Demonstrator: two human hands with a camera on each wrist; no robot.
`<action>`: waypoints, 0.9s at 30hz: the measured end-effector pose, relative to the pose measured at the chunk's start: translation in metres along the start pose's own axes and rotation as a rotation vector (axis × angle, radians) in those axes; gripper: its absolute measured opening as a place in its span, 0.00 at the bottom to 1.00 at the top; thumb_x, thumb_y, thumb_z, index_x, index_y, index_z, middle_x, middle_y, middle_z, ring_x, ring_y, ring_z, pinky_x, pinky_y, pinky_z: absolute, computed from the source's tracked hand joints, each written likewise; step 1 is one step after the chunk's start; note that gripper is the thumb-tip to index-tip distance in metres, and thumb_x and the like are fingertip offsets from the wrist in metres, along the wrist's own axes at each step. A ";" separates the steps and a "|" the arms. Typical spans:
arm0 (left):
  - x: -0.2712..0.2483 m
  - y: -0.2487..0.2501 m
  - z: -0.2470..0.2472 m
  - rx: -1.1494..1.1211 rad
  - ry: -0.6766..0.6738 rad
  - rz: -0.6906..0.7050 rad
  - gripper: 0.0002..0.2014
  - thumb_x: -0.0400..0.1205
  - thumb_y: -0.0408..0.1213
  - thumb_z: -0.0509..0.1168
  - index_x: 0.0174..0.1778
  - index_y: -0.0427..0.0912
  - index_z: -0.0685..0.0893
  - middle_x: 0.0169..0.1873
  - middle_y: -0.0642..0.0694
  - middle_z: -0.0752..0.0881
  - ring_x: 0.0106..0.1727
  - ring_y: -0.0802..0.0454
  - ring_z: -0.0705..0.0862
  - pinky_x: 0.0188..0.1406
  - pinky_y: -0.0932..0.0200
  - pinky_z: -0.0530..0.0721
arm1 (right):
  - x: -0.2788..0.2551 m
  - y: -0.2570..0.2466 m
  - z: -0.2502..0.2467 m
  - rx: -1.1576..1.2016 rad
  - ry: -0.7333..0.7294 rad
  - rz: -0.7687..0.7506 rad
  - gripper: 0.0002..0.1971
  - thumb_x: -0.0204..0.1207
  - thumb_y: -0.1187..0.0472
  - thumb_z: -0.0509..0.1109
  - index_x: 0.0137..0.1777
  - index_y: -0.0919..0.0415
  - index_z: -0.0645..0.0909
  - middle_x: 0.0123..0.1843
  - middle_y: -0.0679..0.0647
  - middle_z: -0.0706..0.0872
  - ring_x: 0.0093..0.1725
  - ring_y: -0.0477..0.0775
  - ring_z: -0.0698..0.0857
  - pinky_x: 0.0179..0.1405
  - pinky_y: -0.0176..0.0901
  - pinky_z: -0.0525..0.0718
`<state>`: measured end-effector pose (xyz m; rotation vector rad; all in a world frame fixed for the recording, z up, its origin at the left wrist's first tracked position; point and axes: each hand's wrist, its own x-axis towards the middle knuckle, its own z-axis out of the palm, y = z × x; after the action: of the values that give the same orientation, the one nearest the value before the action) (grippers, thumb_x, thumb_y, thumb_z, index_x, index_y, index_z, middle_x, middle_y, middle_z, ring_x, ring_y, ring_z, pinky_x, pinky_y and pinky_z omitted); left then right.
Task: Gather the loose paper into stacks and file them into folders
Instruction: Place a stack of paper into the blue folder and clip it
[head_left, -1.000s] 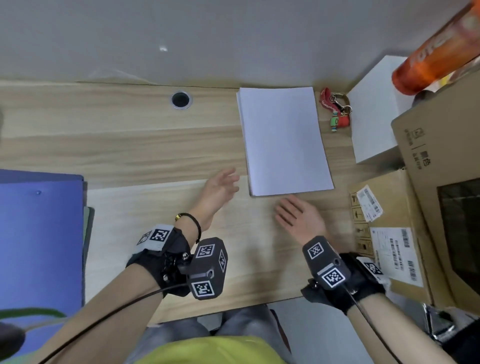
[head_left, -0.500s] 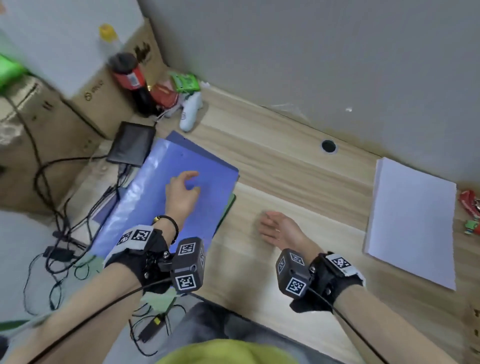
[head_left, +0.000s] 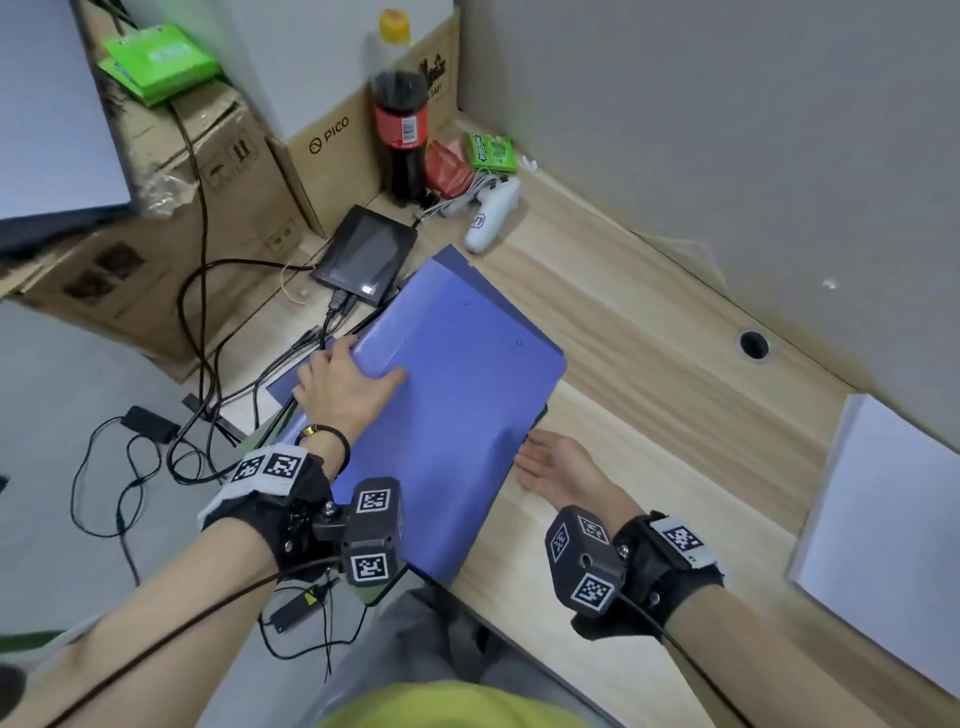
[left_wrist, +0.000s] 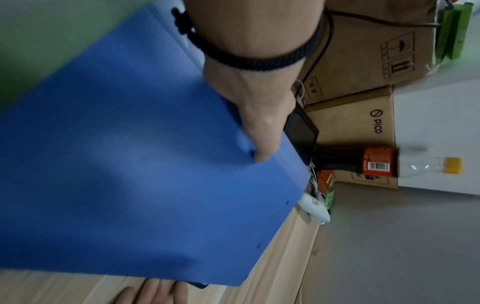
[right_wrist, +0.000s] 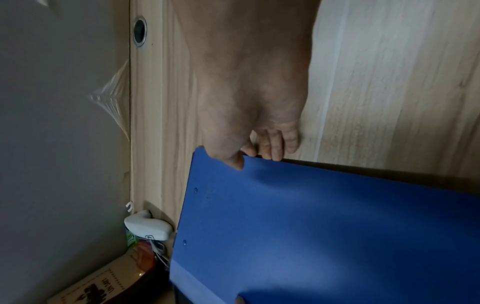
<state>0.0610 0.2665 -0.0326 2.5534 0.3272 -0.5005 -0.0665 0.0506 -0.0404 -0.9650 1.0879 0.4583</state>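
Note:
A blue folder (head_left: 457, 415) lies on top of other folders at the left end of the wooden desk (head_left: 649, 364). My left hand (head_left: 358, 364) grips its left edge, with the thumb (left_wrist: 262, 158) pressed on the cover. My right hand (head_left: 530, 452) pinches the right edge, the thumb (right_wrist: 235, 162) on top and fingers curled at the rim. A neat stack of white paper (head_left: 883, 545) lies far right on the desk, away from both hands. A darker blue folder (head_left: 457, 260) pokes out behind the top one.
Behind the folders are a black tablet (head_left: 366, 254), a white controller (head_left: 491, 218), a cola bottle (head_left: 400, 140) and snack packets. Cardboard boxes (head_left: 208, 171) and tangled cables (head_left: 197, 322) crowd the left. A cable hole (head_left: 753, 344) sits near the wall.
The view swung left from the paper stack to the folders. My left hand moved from the folder's cover to its left edge. My right hand moved left and took the right edge.

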 end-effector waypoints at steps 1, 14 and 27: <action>0.000 0.003 -0.003 -0.048 -0.013 0.001 0.33 0.68 0.63 0.70 0.66 0.49 0.78 0.59 0.43 0.79 0.65 0.38 0.77 0.63 0.43 0.75 | -0.002 0.000 0.000 -0.004 0.001 -0.003 0.07 0.84 0.62 0.59 0.47 0.59 0.79 0.44 0.53 0.83 0.46 0.50 0.82 0.59 0.46 0.76; -0.054 0.070 0.061 -0.474 -0.421 0.076 0.17 0.83 0.53 0.64 0.54 0.42 0.78 0.41 0.54 0.81 0.44 0.54 0.81 0.41 0.61 0.75 | -0.041 0.012 -0.108 0.189 0.185 -0.215 0.07 0.81 0.65 0.62 0.54 0.59 0.79 0.36 0.52 0.82 0.34 0.50 0.81 0.35 0.39 0.77; -0.138 0.149 0.125 -0.255 -0.653 0.263 0.34 0.82 0.38 0.68 0.83 0.43 0.62 0.80 0.48 0.66 0.79 0.48 0.69 0.73 0.53 0.71 | -0.116 0.028 -0.205 0.167 0.190 -0.345 0.07 0.82 0.69 0.57 0.49 0.56 0.72 0.44 0.54 0.86 0.35 0.54 0.81 0.28 0.42 0.74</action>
<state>-0.0515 0.0576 -0.0105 2.0087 -0.1697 -1.0631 -0.2459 -0.0913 0.0243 -1.0363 1.0828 -0.0063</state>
